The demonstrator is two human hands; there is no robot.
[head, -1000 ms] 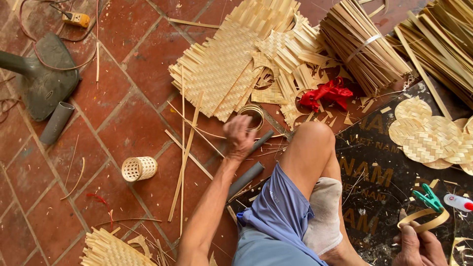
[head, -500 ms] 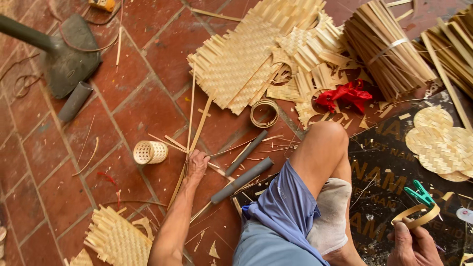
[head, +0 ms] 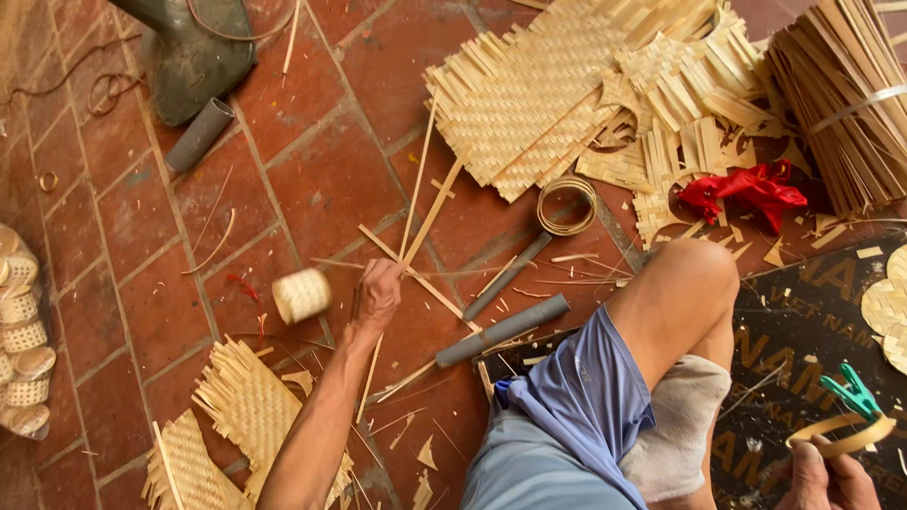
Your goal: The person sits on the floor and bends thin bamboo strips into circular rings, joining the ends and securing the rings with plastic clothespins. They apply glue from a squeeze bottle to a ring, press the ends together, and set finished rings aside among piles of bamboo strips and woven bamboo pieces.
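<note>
My left hand [head: 378, 293] reaches out over the red tile floor and closes on long bamboo strips [head: 422, 203] that lie fanned out there. A small woven bamboo cup [head: 301, 295] lies just left of that hand. My right hand [head: 827, 477] at the bottom right holds a bent bamboo strip ring [head: 841, 436] with a green clip [head: 856, 392] on it. My bent knee [head: 694, 283] and blue shorts sit between the two hands.
Woven bamboo mats [head: 529, 104] and a tied bundle of strips [head: 841, 94] lie at the top. A coiled bamboo ring [head: 567, 205], red cloth [head: 742, 189], two grey tubes [head: 501, 331], mat scraps [head: 241, 406] and stacked small baskets [head: 24, 349] surround me.
My left hand has dropped from near the coiled ring down to the floor and closed on the long strips. The view has shifted right and down. My right hand keeps its ring.
</note>
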